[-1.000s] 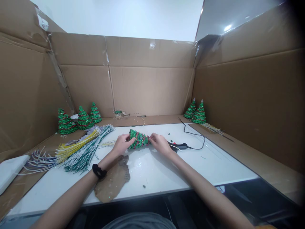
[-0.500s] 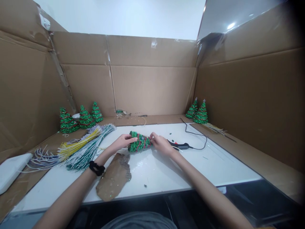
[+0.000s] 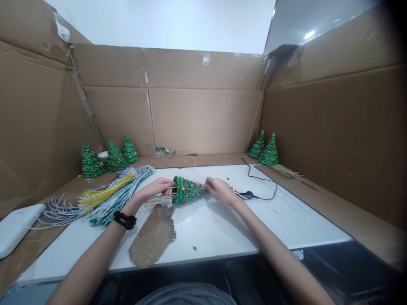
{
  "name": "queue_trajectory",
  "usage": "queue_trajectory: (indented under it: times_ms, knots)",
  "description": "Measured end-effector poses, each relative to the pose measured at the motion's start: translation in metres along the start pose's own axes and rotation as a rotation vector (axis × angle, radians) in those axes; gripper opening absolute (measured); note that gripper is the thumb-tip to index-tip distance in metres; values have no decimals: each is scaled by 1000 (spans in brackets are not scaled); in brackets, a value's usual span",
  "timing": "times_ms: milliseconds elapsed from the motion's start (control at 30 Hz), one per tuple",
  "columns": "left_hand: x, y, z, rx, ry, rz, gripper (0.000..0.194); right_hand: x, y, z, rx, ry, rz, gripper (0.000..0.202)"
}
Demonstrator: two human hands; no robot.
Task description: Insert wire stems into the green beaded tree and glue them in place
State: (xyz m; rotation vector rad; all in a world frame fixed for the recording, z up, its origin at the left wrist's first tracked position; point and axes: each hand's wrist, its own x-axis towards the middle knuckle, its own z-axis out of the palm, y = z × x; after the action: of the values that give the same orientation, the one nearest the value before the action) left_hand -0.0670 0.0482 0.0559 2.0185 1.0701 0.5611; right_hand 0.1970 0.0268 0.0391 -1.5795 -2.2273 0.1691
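A green beaded tree (image 3: 187,190) with red strands lies on its side over the white board (image 3: 219,237), its base to the left and its narrow end to the right. Pale wires stick out of the base. At the base, my left hand (image 3: 161,187) is closed, fingers pinched on something thin, apparently a wire. Closed at the tree's narrow end is my right hand (image 3: 219,189); its fingertips are too small to show exactly what they pinch. Behind it lies a black corded tool (image 3: 246,195).
Bundles of yellow (image 3: 101,195) and green-white wires (image 3: 117,203) lie left, near a white device (image 3: 19,226). Beaded trees stand back left (image 3: 90,163) and back right (image 3: 269,152). Brown sheet (image 3: 151,237) lies in front. Cardboard walls (image 3: 203,118) surround the board.
My left hand has moved off the tree's side to the wires at its base. My right hand and the tree's narrow end have shifted slightly right.
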Motion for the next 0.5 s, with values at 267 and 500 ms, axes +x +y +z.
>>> queue_trajectory:
  times_ms: [267, 500]
  knots:
    - [-5, 7, -1, -31, -193, 66, 13, 4, 4, 8, 44, 26, -60, 16]
    - [1, 1, 15, -218, -184, 57, 26, 4, 6, 10, 53, 84, -45, 17]
